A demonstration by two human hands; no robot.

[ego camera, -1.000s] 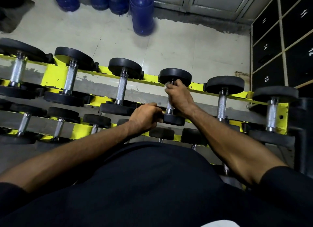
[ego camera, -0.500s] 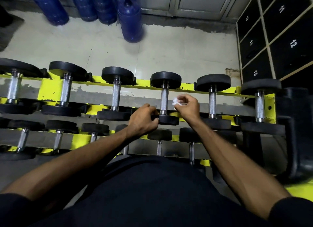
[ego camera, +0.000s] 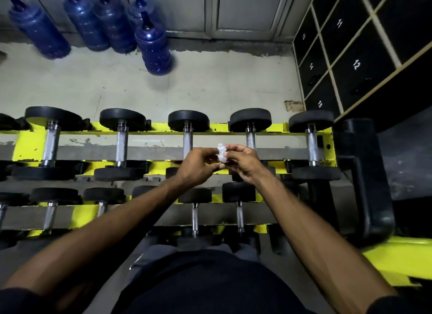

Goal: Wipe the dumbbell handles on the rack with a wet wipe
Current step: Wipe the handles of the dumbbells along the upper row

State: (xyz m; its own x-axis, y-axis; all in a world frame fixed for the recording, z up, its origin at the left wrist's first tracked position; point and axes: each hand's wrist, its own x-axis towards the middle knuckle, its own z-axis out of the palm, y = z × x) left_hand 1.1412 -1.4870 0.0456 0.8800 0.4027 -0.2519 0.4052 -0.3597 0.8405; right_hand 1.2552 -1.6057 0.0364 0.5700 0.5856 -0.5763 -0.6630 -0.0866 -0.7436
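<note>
Yellow rack (ego camera: 25, 147) | blue jugs (ego camera: 154, 47) behind | left hand (ego camera: 196, 167), right hand (ego camera: 243, 161) pinching wet wipe (ego camera: 221, 152)

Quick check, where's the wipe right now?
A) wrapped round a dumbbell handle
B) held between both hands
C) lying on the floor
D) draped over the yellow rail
B: the wipe is bunched between the left hand and the right hand, on no handle.

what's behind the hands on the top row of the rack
The left hand and right hand, pinching the wet wipe, cover the lower parts of the middle handle and the next handle. Grey rail shows behind; the near heads are mostly hidden.
</note>
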